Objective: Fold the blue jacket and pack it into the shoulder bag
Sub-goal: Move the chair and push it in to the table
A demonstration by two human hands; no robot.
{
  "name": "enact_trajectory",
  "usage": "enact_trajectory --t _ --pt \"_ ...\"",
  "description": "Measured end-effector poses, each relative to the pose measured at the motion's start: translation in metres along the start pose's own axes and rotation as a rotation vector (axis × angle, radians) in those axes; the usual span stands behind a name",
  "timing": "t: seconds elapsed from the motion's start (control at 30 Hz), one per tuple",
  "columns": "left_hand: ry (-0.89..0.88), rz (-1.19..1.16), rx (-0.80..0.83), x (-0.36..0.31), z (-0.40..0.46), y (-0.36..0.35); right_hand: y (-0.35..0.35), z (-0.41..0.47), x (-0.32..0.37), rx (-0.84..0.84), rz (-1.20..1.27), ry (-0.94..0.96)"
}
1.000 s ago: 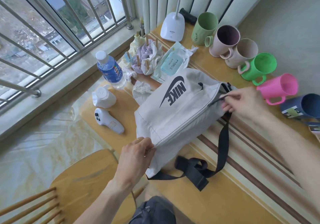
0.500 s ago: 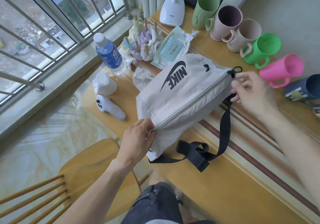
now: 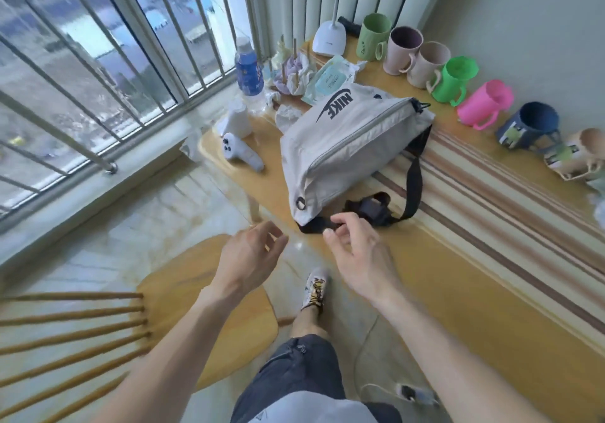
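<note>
On the table (image 3: 458, 291), the shoulder bag (image 3: 347, 141) is lying zipped, jacket not visible. I'm holding my left hand (image 3: 252, 255) loosely spread, empty, off the bag; my right hand (image 3: 357, 252) is curling half-spread beside the strap (image 3: 413, 190).

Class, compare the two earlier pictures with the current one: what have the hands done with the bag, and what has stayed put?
Both hands let go: the left hand left the shoulder bag's near corner, the right hand left the zipper pull and came back near the strap. Both are now empty. The bag stays zipped on the table; mugs unmoved.
</note>
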State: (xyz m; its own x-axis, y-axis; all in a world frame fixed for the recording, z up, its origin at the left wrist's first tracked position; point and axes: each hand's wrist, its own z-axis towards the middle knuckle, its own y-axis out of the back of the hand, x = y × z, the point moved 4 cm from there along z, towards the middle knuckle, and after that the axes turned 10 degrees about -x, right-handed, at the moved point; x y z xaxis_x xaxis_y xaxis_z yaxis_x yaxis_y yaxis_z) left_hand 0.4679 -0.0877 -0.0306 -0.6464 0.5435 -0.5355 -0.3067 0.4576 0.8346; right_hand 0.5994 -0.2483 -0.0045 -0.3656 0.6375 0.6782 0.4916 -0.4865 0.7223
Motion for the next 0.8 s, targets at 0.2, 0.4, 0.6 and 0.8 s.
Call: enact_trajectory --t 0.2,0.4,0.6,0.8 --pt "0.021 0.026 -0.006 0.042 -0.172 0.044 -0.023 -0.165 0.027 0.034 -0.003 0.049" --pt "0.114 0.149 -0.073 0.093 -0.299 0.131 -0.054 -0.297 0.087 0.114 0.113 0.073" --pt "0.236 0.077 -0.192 0.147 -0.379 0.216 -0.110 -0.372 0.158 0.140 0.208 0.152" --pt "0.323 0.092 -0.308 0.246 -0.458 0.281 -0.194 -0.447 0.246 0.165 0.315 0.184"
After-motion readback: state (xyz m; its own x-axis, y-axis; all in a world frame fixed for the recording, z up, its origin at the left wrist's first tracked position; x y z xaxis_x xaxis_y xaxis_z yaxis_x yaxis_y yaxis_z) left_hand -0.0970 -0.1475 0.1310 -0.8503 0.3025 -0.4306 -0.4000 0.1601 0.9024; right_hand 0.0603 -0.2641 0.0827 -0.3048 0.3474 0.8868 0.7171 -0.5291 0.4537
